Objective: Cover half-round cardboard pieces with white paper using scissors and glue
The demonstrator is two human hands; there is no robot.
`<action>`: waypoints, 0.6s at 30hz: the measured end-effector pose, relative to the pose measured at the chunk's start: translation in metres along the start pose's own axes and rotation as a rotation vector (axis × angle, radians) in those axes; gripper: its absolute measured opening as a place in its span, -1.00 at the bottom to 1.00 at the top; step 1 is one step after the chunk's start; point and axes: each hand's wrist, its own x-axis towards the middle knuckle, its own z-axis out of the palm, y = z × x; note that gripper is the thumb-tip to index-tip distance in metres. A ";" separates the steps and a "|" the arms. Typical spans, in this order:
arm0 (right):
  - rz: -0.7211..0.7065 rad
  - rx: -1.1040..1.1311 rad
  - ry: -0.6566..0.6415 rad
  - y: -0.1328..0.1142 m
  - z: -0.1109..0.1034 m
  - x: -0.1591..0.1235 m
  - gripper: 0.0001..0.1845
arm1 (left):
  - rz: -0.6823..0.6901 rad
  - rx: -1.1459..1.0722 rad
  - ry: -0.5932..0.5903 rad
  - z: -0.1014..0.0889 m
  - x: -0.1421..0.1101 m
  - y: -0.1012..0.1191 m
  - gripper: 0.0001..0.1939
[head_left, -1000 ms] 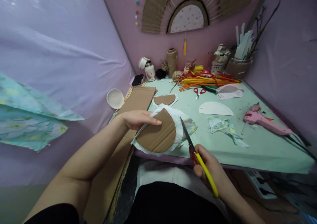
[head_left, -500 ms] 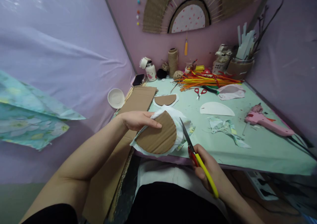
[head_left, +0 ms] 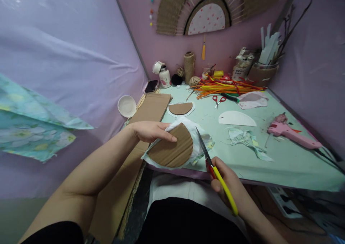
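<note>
My left hand [head_left: 156, 132] pinches a half-round piece of cardboard [head_left: 172, 148] together with the floral fabric [head_left: 203, 143] behind it, thumb on top of the board. The fabric's pale side sticks out past the curved edge. In my right hand [head_left: 225, 179] is a pair of scissors [head_left: 215, 166] with yellow and red handles. Their blades point up and away, beside the fabric at the right of the cardboard; whether they touch it I cannot tell. Farther back lies a smaller half-round cardboard [head_left: 180, 108] on white fabric.
Fabric scraps [head_left: 248, 139], a white half-round piece [head_left: 237, 118] and a pink glue gun [head_left: 292, 132] lie to the right. Small red scissors [head_left: 218, 100] and orange strips [head_left: 223, 89] are farther back. Cardboard sheets [head_left: 152, 109] and a white paper dish [head_left: 127, 106] are at the left.
Both hands keep nearly the same pose and hold the same things. The view has shifted very slightly, and the loose fabric at the right of the cardboard spreads a little farther right.
</note>
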 end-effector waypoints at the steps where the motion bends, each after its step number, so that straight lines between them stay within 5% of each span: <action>1: 0.004 -0.002 0.011 0.001 0.000 0.000 -0.57 | -0.002 -0.004 0.001 0.000 0.000 0.000 -0.57; 11: 0.021 -0.004 0.052 0.001 0.001 0.001 -0.65 | 0.074 -0.043 0.095 0.003 0.008 0.002 -0.61; 18: 0.044 -0.018 -0.016 0.001 0.000 -0.001 -0.73 | 0.034 0.132 0.045 0.010 0.002 0.011 -0.59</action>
